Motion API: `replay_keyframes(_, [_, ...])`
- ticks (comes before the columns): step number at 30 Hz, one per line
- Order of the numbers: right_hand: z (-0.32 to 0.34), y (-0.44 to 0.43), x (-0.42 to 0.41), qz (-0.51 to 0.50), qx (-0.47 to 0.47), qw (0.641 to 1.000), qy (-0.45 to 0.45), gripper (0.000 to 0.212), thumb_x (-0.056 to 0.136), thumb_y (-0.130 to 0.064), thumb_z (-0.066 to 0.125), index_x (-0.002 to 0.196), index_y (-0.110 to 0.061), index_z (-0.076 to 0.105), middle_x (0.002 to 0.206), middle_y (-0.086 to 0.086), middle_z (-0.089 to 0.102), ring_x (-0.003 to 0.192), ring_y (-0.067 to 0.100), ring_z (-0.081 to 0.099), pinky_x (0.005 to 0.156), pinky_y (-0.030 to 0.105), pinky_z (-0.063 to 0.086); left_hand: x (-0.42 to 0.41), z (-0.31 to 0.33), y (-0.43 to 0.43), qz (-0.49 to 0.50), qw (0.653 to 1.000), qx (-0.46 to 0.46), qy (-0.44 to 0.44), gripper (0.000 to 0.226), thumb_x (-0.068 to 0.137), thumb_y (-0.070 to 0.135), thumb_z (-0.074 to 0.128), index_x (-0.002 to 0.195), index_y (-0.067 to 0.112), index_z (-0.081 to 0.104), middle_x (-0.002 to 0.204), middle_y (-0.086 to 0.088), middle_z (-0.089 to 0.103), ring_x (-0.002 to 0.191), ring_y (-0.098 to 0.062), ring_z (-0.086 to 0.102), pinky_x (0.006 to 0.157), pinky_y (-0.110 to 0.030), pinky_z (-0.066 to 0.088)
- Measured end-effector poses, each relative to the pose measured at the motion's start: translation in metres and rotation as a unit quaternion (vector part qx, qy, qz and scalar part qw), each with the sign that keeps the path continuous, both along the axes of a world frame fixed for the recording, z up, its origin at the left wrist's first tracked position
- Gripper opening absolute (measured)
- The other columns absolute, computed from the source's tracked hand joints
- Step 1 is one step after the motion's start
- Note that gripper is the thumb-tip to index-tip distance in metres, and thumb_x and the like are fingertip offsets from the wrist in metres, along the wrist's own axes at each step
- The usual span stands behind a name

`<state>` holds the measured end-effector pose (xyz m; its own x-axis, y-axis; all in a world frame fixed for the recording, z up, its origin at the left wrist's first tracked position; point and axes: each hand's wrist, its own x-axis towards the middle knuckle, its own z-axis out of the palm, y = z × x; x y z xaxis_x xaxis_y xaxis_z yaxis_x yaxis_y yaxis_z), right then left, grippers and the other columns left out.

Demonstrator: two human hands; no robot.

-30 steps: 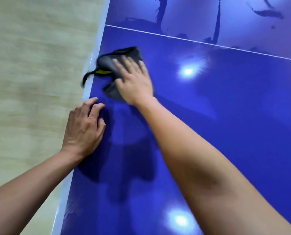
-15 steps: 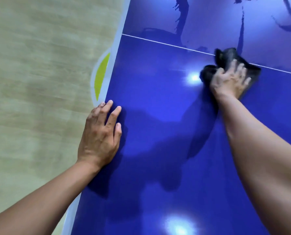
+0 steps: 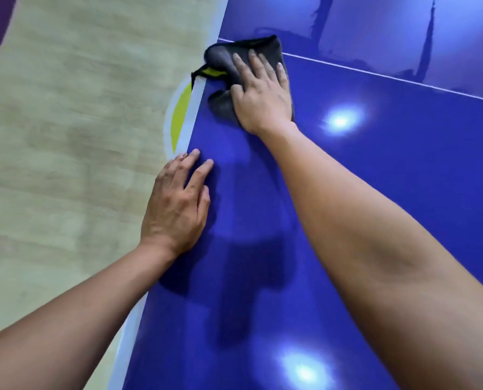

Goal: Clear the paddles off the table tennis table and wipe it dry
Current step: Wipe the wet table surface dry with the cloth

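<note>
Item: cloth [image 3: 223, 57], dark grey, napped like microfibre, bunched in soft folds, yellow binding [image 3: 210, 71] along one hem. Location: upper centre of the frame, on the blue surface [image 3: 375, 192] at its pale left border [image 3: 195, 108], up against the white line [image 3: 375, 73], one corner trailing past the border over the floor [image 3: 80, 136]. Handling, by judgement: light, limp, absorbent, no stiffness; apt to ball up or skid on the slick top unless pinned under a flat palm; best taken across the broad middle, loose hem tucked under. Hands: right hand [image 3: 263, 94] flat, fingers straight and spread, pressing down on the cloth; left hand [image 3: 175, 209] palm down, fingers extended, braced on the surface by the border, lower in the frame, apart from the cloth, holding nothing. Surface: hard, flat, glossy, mirror-like, bright lamp glares [image 3: 341, 119]; dark streaks [image 3: 428, 38] at upper right, moisture or reflection not determinable. Floor: pale wood-grain, matte, yellow curved marking [image 3: 180, 119]. Paddles: none in view.
</note>
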<state>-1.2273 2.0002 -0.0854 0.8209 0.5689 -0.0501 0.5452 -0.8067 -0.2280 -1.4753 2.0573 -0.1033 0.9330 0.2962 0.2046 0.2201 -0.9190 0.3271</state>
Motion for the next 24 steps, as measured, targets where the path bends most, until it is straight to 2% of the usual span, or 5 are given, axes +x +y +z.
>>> replay_keyframes(6, [0.001, -0.22, 0.053, -0.316, -0.004, 0.948, -0.025, 0.068, 0.095, -0.045, 0.027, 0.16, -0.028, 0.027, 0.168, 0.007, 0.023, 0.155, 0.021, 0.018, 0.127, 0.048, 0.005, 0.001, 0.0, -0.002, 0.007, 1.0, -0.011, -0.006, 0.047, 0.101, 0.023, 0.037, 0.142, 0.008, 0.053, 0.15, -0.018, 0.047, 0.142, -0.038, 0.04, 0.119, -0.05, 0.03])
replay_keyframes(10, [0.004, -0.25, 0.053, -0.443, 0.008, 0.896, -0.025, 0.078, 0.086, -0.046, 0.022, 0.16, -0.022, 0.03, 0.167, 0.012, 0.023, 0.155, 0.025, 0.019, 0.126, 0.049, 0.005, 0.0, -0.002, 0.0, 0.012, 1.0, -0.015, -0.014, 0.047, 0.101, 0.024, 0.036, 0.141, 0.007, 0.054, 0.149, -0.018, 0.047, 0.142, -0.038, 0.04, 0.119, -0.05, 0.03])
replay_keyframes(13, [0.002, -0.187, 0.038, -0.375, 0.007, 0.926, -0.033, 0.068, 0.095, -0.044, 0.028, 0.16, -0.025, 0.029, 0.167, 0.012, 0.022, 0.155, 0.024, 0.017, 0.126, 0.049, 0.004, -0.002, -0.004, 0.001, 0.016, 0.999, -0.023, -0.023, 0.047, 0.101, 0.023, 0.037, 0.141, 0.007, 0.053, 0.149, -0.019, 0.047, 0.141, -0.038, 0.041, 0.119, -0.048, 0.03])
replay_keyframes(20, [-0.008, 0.016, -0.076, 0.002, 0.016, 0.999, -0.036, 0.062, 0.1, -0.042, 0.031, 0.161, -0.035, 0.023, 0.17, 0.002, 0.015, 0.157, 0.015, 0.009, 0.127, 0.044, -0.002, -0.017, 0.014, 0.001, 0.059, 0.991, -0.096, -0.078, 0.04, 0.097, 0.017, 0.045, 0.133, 0.001, 0.052, 0.135, -0.02, 0.048, 0.118, -0.035, 0.049, 0.107, -0.04, 0.038])
replay_keyframes(24, [-0.002, 0.009, -0.089, 0.018, 0.004, 1.0, -0.01, 0.062, 0.1, -0.041, 0.027, 0.161, -0.036, 0.021, 0.17, 0.001, 0.014, 0.157, 0.015, 0.006, 0.127, 0.044, -0.002, -0.071, 0.024, -0.005, 0.082, 0.99, -0.101, -0.053, 0.04, 0.093, 0.012, 0.043, 0.131, 0.005, 0.054, 0.129, -0.017, 0.051, 0.113, -0.033, 0.05, 0.104, -0.04, 0.039])
